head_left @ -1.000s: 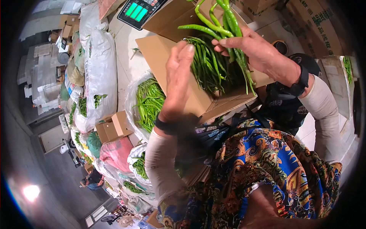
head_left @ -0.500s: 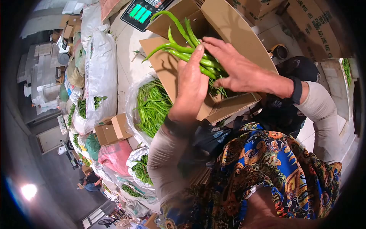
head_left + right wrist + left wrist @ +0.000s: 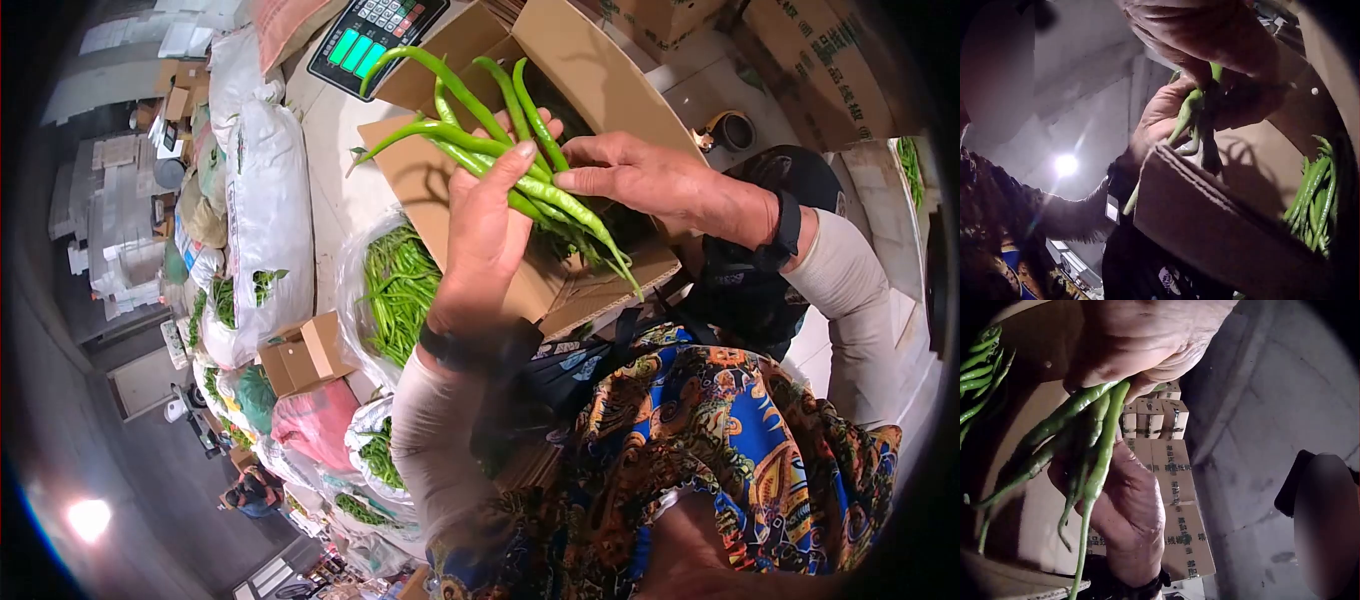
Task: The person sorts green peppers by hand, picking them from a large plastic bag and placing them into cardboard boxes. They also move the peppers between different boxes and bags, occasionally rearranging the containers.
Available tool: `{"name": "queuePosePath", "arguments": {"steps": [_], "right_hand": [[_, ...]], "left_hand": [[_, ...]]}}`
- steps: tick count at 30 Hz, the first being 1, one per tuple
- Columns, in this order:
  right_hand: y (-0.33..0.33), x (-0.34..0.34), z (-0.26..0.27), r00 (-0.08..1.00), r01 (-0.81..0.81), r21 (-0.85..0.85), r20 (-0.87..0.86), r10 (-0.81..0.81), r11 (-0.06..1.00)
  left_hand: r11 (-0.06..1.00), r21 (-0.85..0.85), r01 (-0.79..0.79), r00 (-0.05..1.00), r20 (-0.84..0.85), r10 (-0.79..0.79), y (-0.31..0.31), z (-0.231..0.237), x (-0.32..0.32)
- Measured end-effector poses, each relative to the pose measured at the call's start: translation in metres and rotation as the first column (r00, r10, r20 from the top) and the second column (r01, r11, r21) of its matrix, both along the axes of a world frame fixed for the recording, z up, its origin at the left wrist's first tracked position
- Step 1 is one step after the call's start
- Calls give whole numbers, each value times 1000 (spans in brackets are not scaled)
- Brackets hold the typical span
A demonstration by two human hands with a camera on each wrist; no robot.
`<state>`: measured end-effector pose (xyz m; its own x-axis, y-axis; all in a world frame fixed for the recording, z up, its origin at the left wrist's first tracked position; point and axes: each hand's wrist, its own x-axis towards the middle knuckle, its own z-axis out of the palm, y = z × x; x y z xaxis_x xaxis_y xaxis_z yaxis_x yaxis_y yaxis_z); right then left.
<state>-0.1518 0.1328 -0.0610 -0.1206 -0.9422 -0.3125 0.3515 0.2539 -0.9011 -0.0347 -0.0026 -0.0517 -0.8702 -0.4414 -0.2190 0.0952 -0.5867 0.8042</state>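
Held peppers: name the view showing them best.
Head view: the held peppers show at fullest length, both ends of the bunch visible. The left wrist view gives mainly one end, close up; the right wrist view, fragments partly behind the box.

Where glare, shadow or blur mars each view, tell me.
Head: a lamp glares lower left, peppers cast shadows on a flap, edges curve into black. Left wrist: an oval blur lower right, top right corner black. Right wrist: white flare with a slanting streak.
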Motion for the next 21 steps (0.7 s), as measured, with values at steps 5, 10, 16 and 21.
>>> {"name": "queuePosePath", "arguments": {"steps": [5,10,16,21], "right_hand": [[1,0,5,1000,7,73,-29,-5,997],[0,1,11,999,13,-47,-42,-15,999],[-3,-2,0,994,13,-78,107,-4,997],[-5,2,0,991,38,-88,131,-27,995]], "left_hand": [[999,-2,33,999,-8,-33,4,5,1],[998,-25,65,998,-2,-65,0,0,1],[998,21,59,998,-7,-59,7,10,0],[998,15,58,998,11,-59,6,9,1]]}}
